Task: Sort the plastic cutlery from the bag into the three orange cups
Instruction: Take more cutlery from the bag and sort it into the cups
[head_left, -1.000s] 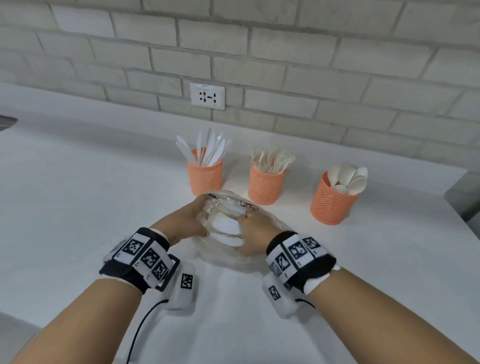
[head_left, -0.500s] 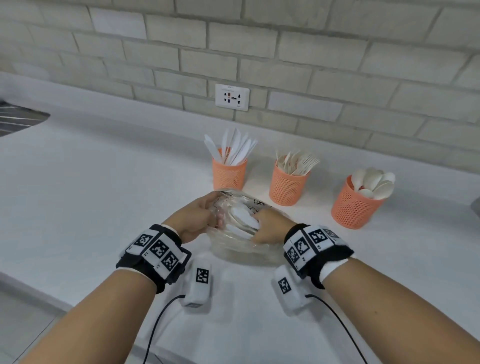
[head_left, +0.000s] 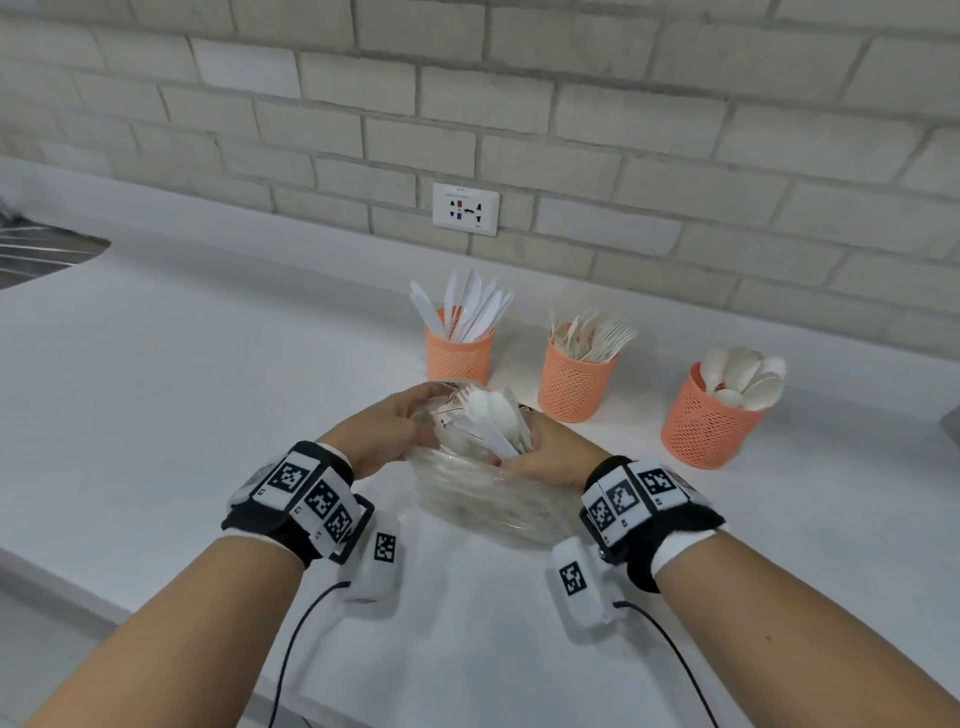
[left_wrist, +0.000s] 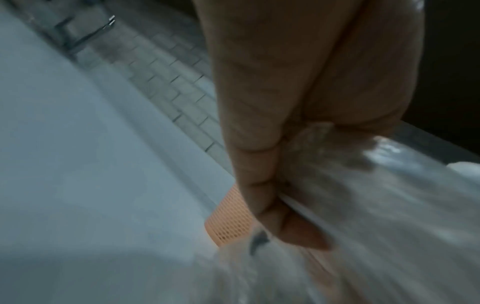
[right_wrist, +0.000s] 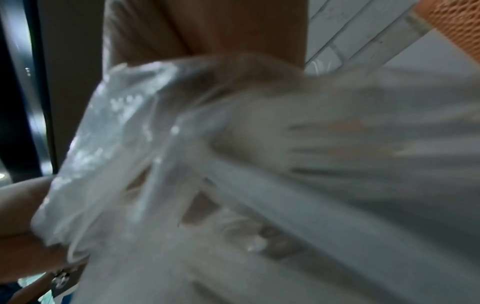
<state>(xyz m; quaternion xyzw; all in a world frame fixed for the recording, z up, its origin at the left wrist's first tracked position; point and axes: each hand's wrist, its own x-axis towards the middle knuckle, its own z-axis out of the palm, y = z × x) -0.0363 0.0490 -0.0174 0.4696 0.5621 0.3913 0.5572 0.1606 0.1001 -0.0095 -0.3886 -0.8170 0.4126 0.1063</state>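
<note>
While all three orange cups (head_left: 571, 382) near the desk's back edge already hold cutlery, more remains: the left hand (head_left: 384, 428) pinches the bag (head_left: 467, 499) open, the right hand (head_left: 545, 460) clutches a white bunch (head_left: 493, 421).

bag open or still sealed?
Open. In the head view white cutlery sticks out of the clear bag's mouth; the left hand grips its edge, the right hand grips the cutlery.

A clear crumpled bag (head_left: 478, 499) lies at 6 o'clock, white cutlery (head_left: 493, 418) poking from its mouth. Three orange mesh cups stand upright toward 1 o'clock — knives (head_left: 460, 353), forks (head_left: 574, 382), spoons (head_left: 709, 428).
</note>
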